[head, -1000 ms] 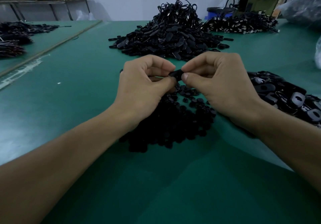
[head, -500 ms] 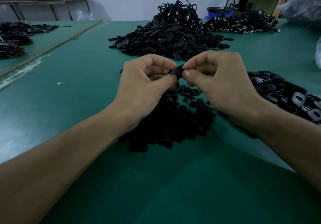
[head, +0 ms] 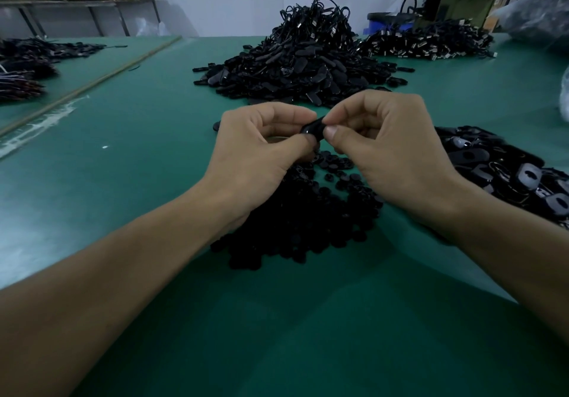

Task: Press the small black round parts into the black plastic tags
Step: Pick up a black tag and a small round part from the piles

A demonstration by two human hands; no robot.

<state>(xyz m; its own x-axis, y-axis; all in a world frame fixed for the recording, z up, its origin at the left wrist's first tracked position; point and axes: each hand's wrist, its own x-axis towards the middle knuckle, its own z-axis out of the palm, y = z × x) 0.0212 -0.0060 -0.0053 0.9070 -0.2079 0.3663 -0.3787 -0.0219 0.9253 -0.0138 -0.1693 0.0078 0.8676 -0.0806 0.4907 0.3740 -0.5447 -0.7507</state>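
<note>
Black and smooth, one oval plastic tag [head: 313, 129] sits raised above the table, pinched between the thumb and curled fingers of the left hand [head: 261, 147] and the right hand [head: 388, 150], probably so both thumbs can squeeze a round part home. Directly below lies a heap of small round parts [head: 308, 212]; unfilled tags [head: 508, 172] lie right, on the green table [head: 123, 165].

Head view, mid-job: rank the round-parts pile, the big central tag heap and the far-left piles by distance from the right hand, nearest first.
1. Round-parts pile, just below and left of the right hand, which pinches a black tag.
2. Central tag heap, ahead, just beyond the knuckles.
3. Far-left piles, across at the left edge of view.
</note>
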